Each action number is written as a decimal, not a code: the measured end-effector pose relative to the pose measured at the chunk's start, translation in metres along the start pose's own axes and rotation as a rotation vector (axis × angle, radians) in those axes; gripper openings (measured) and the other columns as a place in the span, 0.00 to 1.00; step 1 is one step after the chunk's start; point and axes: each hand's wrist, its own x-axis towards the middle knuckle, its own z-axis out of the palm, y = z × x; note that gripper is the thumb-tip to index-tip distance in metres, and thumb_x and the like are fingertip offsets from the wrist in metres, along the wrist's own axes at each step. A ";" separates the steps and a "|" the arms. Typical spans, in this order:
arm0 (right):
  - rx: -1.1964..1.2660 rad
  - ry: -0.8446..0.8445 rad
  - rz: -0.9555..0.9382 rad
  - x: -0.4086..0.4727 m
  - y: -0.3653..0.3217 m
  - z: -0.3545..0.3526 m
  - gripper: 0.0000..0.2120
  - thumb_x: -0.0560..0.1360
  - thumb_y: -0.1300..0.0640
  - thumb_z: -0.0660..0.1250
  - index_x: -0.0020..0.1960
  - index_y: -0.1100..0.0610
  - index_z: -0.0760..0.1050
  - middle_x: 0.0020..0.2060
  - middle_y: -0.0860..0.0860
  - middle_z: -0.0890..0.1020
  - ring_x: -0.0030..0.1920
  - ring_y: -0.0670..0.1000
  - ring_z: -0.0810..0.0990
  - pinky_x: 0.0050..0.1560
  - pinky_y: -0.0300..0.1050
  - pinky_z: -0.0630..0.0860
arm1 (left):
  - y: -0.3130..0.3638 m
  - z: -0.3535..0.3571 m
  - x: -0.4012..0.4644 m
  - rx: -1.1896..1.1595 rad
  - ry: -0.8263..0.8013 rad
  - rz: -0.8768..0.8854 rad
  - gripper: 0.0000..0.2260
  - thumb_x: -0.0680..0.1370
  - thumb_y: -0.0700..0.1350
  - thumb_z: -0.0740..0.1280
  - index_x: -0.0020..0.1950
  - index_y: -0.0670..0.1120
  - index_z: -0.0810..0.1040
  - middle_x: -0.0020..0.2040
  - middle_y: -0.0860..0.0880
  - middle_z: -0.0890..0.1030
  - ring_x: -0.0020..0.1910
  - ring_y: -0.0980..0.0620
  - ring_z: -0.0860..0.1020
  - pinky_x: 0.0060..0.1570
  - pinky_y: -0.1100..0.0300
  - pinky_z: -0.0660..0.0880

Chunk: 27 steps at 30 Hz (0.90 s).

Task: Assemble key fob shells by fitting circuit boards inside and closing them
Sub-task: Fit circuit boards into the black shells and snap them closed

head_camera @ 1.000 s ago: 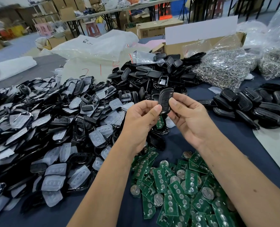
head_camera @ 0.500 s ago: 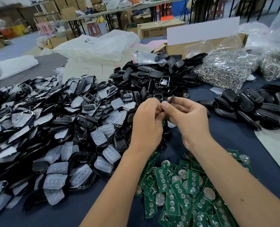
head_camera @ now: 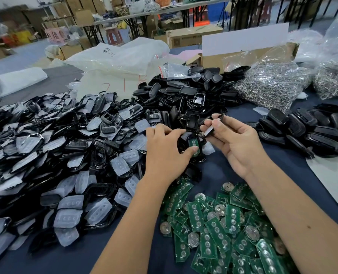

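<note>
My worktable (head_camera: 233,169) wears a dark blue cloth. Past its far edge the floor (head_camera: 21,58) is pale grey-blue. A long table on black metal legs (head_camera: 136,18) crosses the back of the room, piled with bags and bundles. Plastic stools stand under it, a pink one (head_camera: 54,34) and a red one (head_camera: 114,36). Brown cardboard boxes (head_camera: 85,4) are stacked on shelves at the back left, and another box (head_camera: 186,37) sits on the floor. The light is even and soft.
</note>
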 end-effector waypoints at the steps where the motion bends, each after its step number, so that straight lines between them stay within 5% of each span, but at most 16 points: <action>1: 0.005 -0.009 0.008 0.000 0.000 -0.001 0.19 0.70 0.59 0.74 0.60 0.63 0.79 0.49 0.57 0.87 0.52 0.56 0.87 0.53 0.48 0.84 | 0.000 0.001 0.000 0.000 0.007 0.013 0.24 0.73 0.62 0.75 0.67 0.56 0.81 0.56 0.50 0.71 0.61 0.48 0.63 0.64 0.58 0.64; 8: -0.010 -0.011 0.043 0.001 0.000 -0.005 0.15 0.70 0.59 0.74 0.56 0.60 0.82 0.51 0.56 0.88 0.53 0.55 0.87 0.55 0.48 0.84 | 0.007 0.003 0.000 -0.127 -0.032 -0.004 0.17 0.73 0.54 0.78 0.59 0.57 0.80 0.56 0.53 0.70 0.57 0.56 0.58 0.58 0.65 0.56; 14: 0.003 -0.005 0.038 0.001 -0.003 -0.004 0.15 0.69 0.59 0.74 0.56 0.59 0.84 0.52 0.58 0.84 0.54 0.55 0.83 0.65 0.52 0.81 | 0.012 -0.003 0.000 -0.340 0.001 -0.054 0.14 0.75 0.44 0.77 0.52 0.58 0.75 0.46 0.59 0.77 0.49 0.61 0.75 0.48 0.64 0.72; 17: -0.003 -0.036 0.050 0.002 -0.005 -0.006 0.16 0.69 0.60 0.73 0.57 0.60 0.83 0.51 0.57 0.85 0.53 0.55 0.83 0.60 0.48 0.83 | 0.013 -0.009 0.005 -0.654 0.075 -0.163 0.11 0.78 0.40 0.74 0.49 0.57 0.79 0.44 0.55 0.83 0.42 0.55 0.84 0.43 0.58 0.82; 20: -0.047 -0.089 0.072 0.001 -0.005 -0.007 0.17 0.69 0.61 0.73 0.58 0.62 0.83 0.49 0.55 0.87 0.51 0.53 0.85 0.57 0.46 0.84 | 0.013 -0.013 0.006 -1.119 0.014 -0.363 0.11 0.81 0.40 0.72 0.52 0.58 0.82 0.43 0.48 0.86 0.37 0.51 0.85 0.38 0.58 0.83; 27: -0.138 -0.138 0.098 -0.002 -0.001 -0.003 0.17 0.68 0.63 0.74 0.58 0.63 0.83 0.48 0.57 0.88 0.47 0.52 0.88 0.48 0.42 0.84 | 0.010 -0.008 0.006 -1.207 -0.077 -0.432 0.08 0.81 0.39 0.71 0.56 0.51 0.84 0.45 0.45 0.88 0.39 0.49 0.86 0.39 0.61 0.82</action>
